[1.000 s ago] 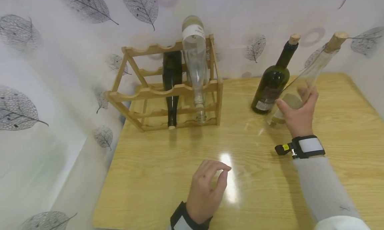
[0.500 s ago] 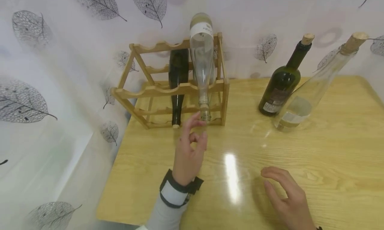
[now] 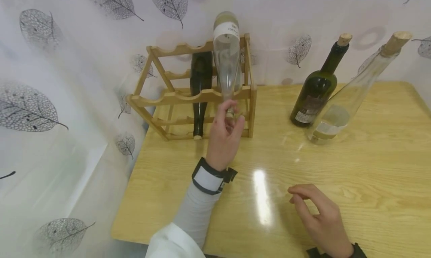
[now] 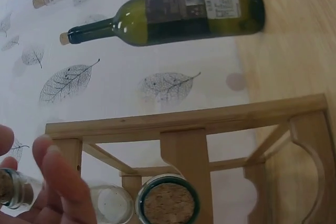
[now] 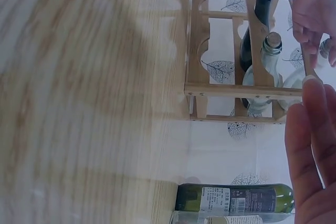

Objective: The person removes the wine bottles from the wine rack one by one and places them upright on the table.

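Observation:
My left hand (image 3: 223, 140) is at the neck of the top clear glass bottle (image 3: 227, 56), fingers curved round it near the cork. That bottle lies on the wooden rack (image 3: 188, 97), neck towards me, its white label at the far end. In the left wrist view, the thumb (image 4: 65, 187) lies across the neck beside the cork (image 4: 6, 188). My right hand (image 3: 321, 217) is above the table's near part, holding nothing, with its thumb and forefinger close together. Straight fingers (image 5: 310, 145) show in the right wrist view.
A dark bottle (image 3: 202, 69) and another corked clear bottle (image 5: 270, 59) lie lower in the rack. On the right, a corked green wine bottle (image 3: 314, 95) stands beside a tall clear bottle (image 3: 350, 97). A leaf-patterned wall (image 3: 269, 22) backs the wooden table (image 3: 377, 157).
The right hand has let go of the tall clear bottle beside the green one and drawn back towards me. The left hand has moved forward from the table's near side to the racked bottle's neck.

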`<state>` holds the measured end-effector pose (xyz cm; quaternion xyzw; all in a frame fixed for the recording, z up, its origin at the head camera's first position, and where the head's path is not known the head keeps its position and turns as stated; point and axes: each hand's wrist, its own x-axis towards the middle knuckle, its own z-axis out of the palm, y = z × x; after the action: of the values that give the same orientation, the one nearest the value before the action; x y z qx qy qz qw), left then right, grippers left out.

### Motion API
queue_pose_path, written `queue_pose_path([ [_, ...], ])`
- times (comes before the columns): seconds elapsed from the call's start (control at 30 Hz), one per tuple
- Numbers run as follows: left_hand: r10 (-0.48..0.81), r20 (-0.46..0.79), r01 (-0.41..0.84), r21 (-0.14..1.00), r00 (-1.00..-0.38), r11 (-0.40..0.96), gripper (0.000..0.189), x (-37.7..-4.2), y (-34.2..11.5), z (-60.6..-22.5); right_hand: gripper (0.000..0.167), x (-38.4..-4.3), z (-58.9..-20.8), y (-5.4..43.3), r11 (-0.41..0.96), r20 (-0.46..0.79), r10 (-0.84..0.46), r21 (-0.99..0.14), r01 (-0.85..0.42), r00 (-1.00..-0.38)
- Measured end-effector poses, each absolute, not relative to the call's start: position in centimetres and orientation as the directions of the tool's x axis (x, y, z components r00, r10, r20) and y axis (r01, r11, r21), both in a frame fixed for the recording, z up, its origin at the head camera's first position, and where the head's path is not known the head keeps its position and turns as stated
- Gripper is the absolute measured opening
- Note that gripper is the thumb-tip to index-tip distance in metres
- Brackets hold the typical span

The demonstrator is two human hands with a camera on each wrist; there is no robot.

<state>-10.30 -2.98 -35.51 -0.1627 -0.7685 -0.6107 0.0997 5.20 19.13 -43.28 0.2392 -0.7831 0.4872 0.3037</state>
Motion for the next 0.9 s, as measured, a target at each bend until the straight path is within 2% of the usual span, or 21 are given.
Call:
queue_pose_path([
  [0.2, 0.065, 0.451, 0.451, 0.853, -0.890, 0.263, 0.026, -9.1, -3.1, -36.4, 0.032, 5.0, -43.3, 19.2, 0.418, 0.709, -0.074, -0.617, -0.668, -0.701],
  [0.4, 0.001, 0.614, 0.582, 0.748, -0.789, 0.320, 0.021, -8.1, -3.0, -37.4, 0.030, 4.9, -43.9, 18.7, 0.374, 0.709, -0.088, -0.627, -0.683, -0.700],
  [0.57, 0.011, 0.715, 0.671, 0.651, -0.699, 0.354, 0.018, -7.1, -3.2, -38.5, 0.030, 5.1, -44.2, 18.5, 0.374, 0.709, -0.105, -0.622, -0.688, -0.697],
  [0.63, 0.032, 0.757, 0.710, 0.597, -0.653, 0.373, 0.010, -6.6, -3.3, -38.9, 0.029, 5.1, -44.2, 18.5, 0.376, 0.704, -0.106, -0.625, -0.684, -0.702],
  [0.7, 0.050, 0.804, 0.749, 0.526, -0.592, 0.403, 0.013, -6.0, -3.6, -39.2, 0.029, 5.2, -44.3, 18.5, 0.377, 0.702, -0.104, -0.628, -0.681, -0.705],
  [0.77, 0.058, 0.859, 0.793, 0.441, -0.509, 0.421, 0.018, -5.5, -3.9, -39.4, 0.028, 5.3, -44.3, 18.5, 0.380, 0.700, -0.104, -0.629, -0.678, -0.707],
  [0.9, 0.000, 0.934, 0.856, 0.328, -0.358, 0.401, 0.013, -4.7, -4.9, -39.4, 0.029, 5.2, -44.2, 18.5, 0.383, 0.702, -0.110, -0.623, -0.682, -0.703],
])
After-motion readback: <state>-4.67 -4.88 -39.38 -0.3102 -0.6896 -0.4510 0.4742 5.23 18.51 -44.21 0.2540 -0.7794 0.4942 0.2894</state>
